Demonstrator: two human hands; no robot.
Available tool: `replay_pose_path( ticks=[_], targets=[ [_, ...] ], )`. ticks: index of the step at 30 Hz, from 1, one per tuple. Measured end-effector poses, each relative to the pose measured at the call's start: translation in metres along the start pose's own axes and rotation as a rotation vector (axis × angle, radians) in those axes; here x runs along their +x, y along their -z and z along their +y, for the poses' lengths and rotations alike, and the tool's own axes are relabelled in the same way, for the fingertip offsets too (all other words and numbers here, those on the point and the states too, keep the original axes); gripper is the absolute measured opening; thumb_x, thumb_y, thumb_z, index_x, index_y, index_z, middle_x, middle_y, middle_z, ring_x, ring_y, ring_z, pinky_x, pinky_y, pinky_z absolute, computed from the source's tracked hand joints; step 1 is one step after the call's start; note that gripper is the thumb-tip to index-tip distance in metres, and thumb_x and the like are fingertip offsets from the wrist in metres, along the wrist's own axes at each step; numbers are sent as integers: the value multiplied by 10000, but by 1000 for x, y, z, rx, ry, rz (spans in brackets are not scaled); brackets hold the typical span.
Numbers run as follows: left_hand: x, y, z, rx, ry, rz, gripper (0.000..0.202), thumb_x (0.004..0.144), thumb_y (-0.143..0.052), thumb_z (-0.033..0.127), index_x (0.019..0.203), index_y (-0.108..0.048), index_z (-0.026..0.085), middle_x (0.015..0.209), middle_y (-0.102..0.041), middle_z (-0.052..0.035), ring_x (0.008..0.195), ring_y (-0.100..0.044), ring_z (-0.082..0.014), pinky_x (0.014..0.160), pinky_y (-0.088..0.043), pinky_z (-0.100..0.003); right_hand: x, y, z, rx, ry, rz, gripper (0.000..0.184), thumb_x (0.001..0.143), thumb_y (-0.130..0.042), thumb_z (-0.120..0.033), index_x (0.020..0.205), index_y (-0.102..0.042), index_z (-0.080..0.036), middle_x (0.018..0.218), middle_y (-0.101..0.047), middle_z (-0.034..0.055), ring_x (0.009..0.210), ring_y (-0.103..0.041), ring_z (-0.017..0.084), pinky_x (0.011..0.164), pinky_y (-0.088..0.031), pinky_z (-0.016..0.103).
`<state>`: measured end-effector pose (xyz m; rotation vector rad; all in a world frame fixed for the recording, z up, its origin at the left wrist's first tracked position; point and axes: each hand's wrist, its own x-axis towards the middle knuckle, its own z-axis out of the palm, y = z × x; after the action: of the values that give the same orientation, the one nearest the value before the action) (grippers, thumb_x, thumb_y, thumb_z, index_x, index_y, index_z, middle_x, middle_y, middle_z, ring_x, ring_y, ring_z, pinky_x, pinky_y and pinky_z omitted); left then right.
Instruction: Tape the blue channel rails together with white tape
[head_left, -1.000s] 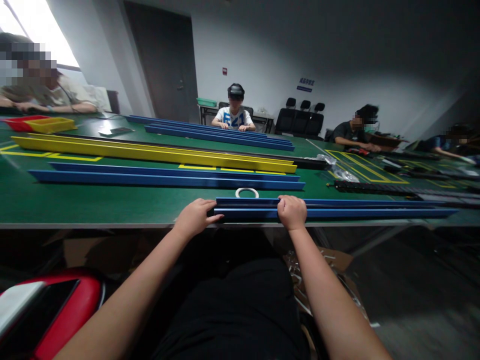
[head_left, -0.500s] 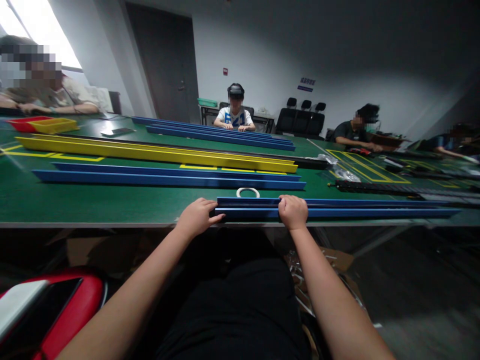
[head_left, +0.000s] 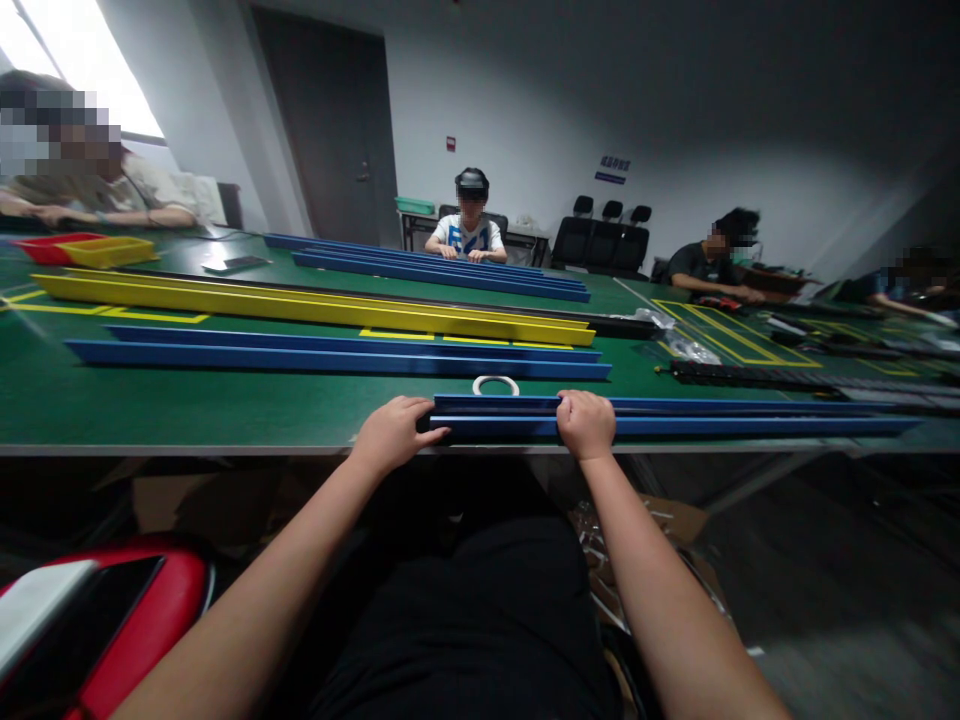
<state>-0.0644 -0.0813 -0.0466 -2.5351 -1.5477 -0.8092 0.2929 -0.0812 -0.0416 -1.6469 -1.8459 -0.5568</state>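
A long blue channel (head_left: 712,427) with two raised walls lies along the near edge of the green table (head_left: 225,415). My left hand (head_left: 391,432) is at its left end, thumb against the near wall and fingers at the far wall; the fingertips are partly hidden. Further right, my right hand (head_left: 586,425) is wrapped over the channel with the fingers closed on it. Just behind the channel, between my hands, lies a white ring (head_left: 496,385), possibly a roll of tape, its front part hidden by the channel.
Beyond lie another blue channel (head_left: 337,358), a yellow channel (head_left: 315,312) and several blue lengths (head_left: 442,275). Red (head_left: 56,247) and yellow trays (head_left: 112,250) stand far left. A black strip (head_left: 787,376) lies right. Several people sit around the table. A red stool (head_left: 142,630) is at my left.
My hands and the blue channel stay in place. Across the table, the seated person's hands have shifted slightly to the left.
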Motion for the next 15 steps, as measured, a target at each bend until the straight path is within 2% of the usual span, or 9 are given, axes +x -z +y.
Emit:
replay_pose_path(
  ticks=[9,15],
  targets=[
    [4,0,-4,-76,40,-46,569,796,-540,685,1138,-707,261,1209,-692,-62,1137,-596,-273,997,-464,-395,0,1,-1,9,-2,1,329,906,-412,-243,986,-723,-173,1019,-727,83,958,-605,207,884,-331,332],
    [8,-1,-9,-120,18,-52,610,771,-557,704,1131,-713,236,1210,-690,-73,1153,-581,-280,1014,-450,-407,1,1,0,-7,9,-10,324,908,-411,-246,985,-719,-177,1014,-727,78,950,-610,205,873,-334,329]
  ],
)
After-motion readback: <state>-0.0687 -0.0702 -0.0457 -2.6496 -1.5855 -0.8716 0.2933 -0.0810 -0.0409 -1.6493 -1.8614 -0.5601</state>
